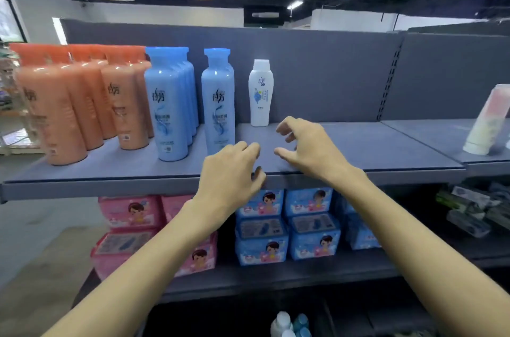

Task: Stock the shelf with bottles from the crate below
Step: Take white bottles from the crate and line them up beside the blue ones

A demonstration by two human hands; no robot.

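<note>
A grey shelf [358,143] carries rows of orange bottles [58,116], blue bottles [168,107] with one more blue bottle [218,99] beside them, and a small white bottle [260,93] standing upright near the back. My left hand [229,176] hovers at the shelf's front edge with its fingers curled loosely, holding nothing. My right hand [306,146] is over the shelf in front of the white bottle, fingers spread and empty, not touching it. White and blue bottle tops [289,323] show at the bottom, below the shelves.
Pink packs [129,212] and blue packs [287,223] fill the lower shelf. A pale tube-like bottle [488,121] stands on the adjoining shelf at right. A perforated upright post [389,80] divides the two shelf bays.
</note>
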